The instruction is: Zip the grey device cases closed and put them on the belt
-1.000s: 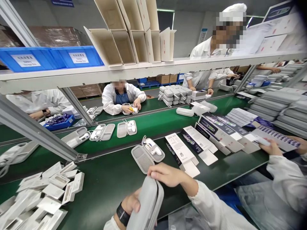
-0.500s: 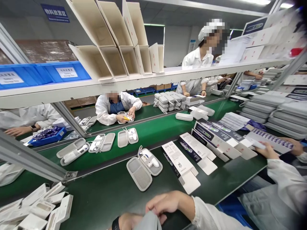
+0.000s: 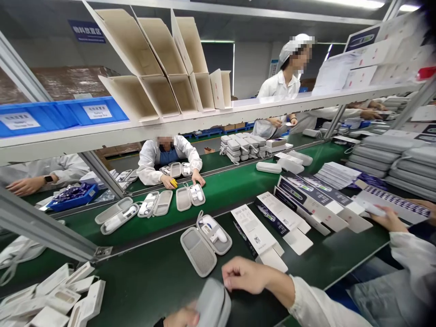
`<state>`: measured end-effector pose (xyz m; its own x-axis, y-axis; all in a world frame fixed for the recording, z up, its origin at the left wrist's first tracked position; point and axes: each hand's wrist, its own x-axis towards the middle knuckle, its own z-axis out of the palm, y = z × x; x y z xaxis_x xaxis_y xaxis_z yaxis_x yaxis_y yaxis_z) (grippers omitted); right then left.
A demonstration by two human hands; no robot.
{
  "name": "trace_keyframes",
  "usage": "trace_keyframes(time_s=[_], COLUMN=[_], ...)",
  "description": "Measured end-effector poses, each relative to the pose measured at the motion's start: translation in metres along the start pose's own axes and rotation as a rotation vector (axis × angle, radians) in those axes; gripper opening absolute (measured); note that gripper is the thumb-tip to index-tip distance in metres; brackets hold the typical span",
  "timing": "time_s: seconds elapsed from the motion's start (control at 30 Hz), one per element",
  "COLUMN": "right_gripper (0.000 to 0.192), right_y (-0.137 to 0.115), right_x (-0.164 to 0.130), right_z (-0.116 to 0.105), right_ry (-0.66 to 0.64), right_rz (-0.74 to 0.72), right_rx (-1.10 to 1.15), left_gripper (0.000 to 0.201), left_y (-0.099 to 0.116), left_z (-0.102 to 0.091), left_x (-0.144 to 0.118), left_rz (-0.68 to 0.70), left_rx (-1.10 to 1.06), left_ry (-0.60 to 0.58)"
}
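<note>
A dark green bench (image 3: 143,272) runs along the near side, and beyond its metal edging a brighter green belt (image 3: 235,188) crosses the view, carrying several open grey cases with white devices inside. Over the belt stands a chipped white shelf (image 3: 190,123) on grey metal posts, loaded with open cartons (image 3: 131,43), blue bins (image 3: 102,120) and, at the right, stacked white boxes (image 3: 361,75). Behind lie film-wrapped goods (image 3: 68,79), a pale wall and ceiling strip lights. People in white coats work across the belt; a neighbour's hand (image 3: 388,219) shows at the right. The bins' white labels read "Battery Storage Box", softly blurred on one; a blue sign (image 3: 86,32) bears white Chinese characters, its smaller line too blurred to read. Flat-lying printed cartons (image 3: 254,229) on the bench show a QR code, red marks and dark panels picturing a device, their small print illegible. At the bottom edge, the left hand (image 3: 182,317) grips a grey case (image 3: 213,302), tilted, a dark gap along its seam; the right hand (image 3: 243,274) has its fingers curled closed at the case's upper end, whatever they pinch hidden. Just beyond, an open case (image 3: 199,252) holds a white device.
</note>
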<state>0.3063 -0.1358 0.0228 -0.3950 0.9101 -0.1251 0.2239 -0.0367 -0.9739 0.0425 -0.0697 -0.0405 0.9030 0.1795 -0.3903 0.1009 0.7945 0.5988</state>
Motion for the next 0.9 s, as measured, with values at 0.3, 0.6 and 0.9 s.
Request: trace_keyframes(time_s=[0.3, 0.6, 0.9], right_gripper=[0.014, 0.013, 0.062], right_y=[-0.084, -0.017, -0.015], right_x=[-0.013, 0.025, 0.024], right_z=[0.035, 0.093, 0.037], right_ry=[0.169, 0.409, 0.722], right_rz=[-0.242, -0.198, -0.122], right_rx=[-1.014, -1.205, -0.089], left_gripper=[0.042, 0.048, 0.058], left_y=[0.055, 0.07, 0.047], left_z=[0.062, 0.082, 0.101], left_x=[0.009, 0.046, 0.062], left_rz=[0.287, 0.689, 0.807], left_rx=[-0.318, -0.534, -0.384], left_ry=[0.673, 0.895, 0.714])
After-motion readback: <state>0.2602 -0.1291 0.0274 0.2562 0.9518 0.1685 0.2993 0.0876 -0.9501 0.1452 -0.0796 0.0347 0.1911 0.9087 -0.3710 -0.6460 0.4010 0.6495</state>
